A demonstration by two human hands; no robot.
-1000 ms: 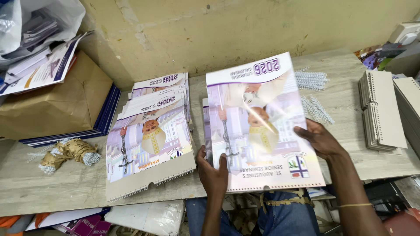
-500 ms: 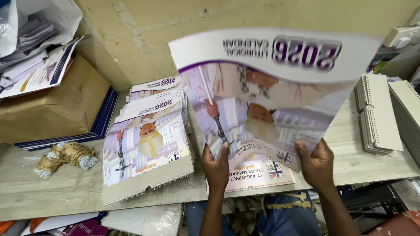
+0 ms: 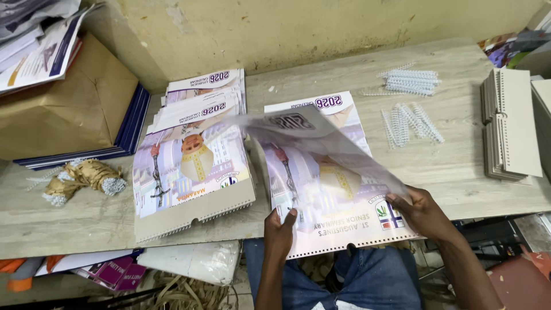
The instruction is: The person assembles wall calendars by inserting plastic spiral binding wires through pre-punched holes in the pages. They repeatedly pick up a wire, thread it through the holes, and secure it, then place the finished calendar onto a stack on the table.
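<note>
Left hand [image 3: 279, 229] is gripping the near edge of the calendar [image 3: 338, 195], thumb on top, fingers curled under the punched edge. Right hand [image 3: 422, 212] is pinching the corner of a clear cover sheet [image 3: 321, 140], fingers closed on it; the sheet is lifting and blurring above the calendar's printed front. The calendar is lying flat at the near edge of the table [image 3: 459, 166], overhanging toward the person's lap in blue jeans [image 3: 373, 281].

Just left, a stack of bound calendars [image 3: 192, 166] is sitting on a grey backing board, fanned slightly. Further left, crumpled brown paper with wire bits [image 3: 86, 178] is lying on the table, and behind it a brown paper package [image 3: 63, 109] is resting on a dark blue folder [image 3: 129, 129], with loose printed sheets [image 3: 40, 51] on top.

Right of the calendar, white binding coils [image 3: 410, 103] are lying loose. At the far right, grey punched boards [image 3: 511, 132] are sitting in a pile.

The table is pale wood-grain; a scuffed yellowish wall [image 3: 298, 28] is running behind it.
</note>
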